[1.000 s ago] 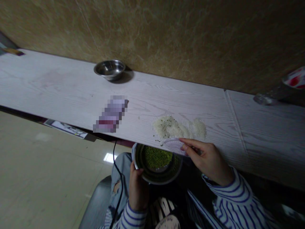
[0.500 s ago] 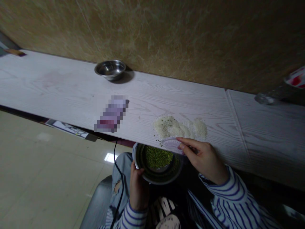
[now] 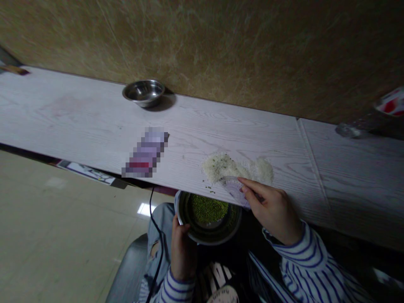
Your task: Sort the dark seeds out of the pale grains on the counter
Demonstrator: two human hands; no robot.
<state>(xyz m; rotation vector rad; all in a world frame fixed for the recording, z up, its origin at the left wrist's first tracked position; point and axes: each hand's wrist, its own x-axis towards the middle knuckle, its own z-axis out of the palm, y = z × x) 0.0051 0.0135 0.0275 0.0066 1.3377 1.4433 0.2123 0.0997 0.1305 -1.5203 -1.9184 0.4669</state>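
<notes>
My left hand (image 3: 183, 248) grips the left rim of a metal bowl (image 3: 217, 240) below the table's front edge. Green mung beans (image 3: 208, 208) cover much of the bowl's bottom. Between thumb and fingers, my right hand (image 3: 273, 210) pinches a clear plastic protractor (image 3: 232, 188), its curved edge against the near side of a pile of white rice (image 3: 217, 166). Dark green beans are scattered on the pile's upper left. A few loose beans (image 3: 210, 189) lie on the tabletop between the rice and the bowl.
Another metal bowl (image 3: 143, 93) stands near the wall. A pixelated flat object (image 3: 145, 152) lies left of the rice. At the far right a clear plastic bottle (image 3: 362, 122) with a red label lies by the wall. A black cable (image 3: 159, 235) hangs over my leg.
The protractor has moved slightly up and right and turned, its edge now at the rice. My left hand and the bowl of beans stay nearly in place.
</notes>
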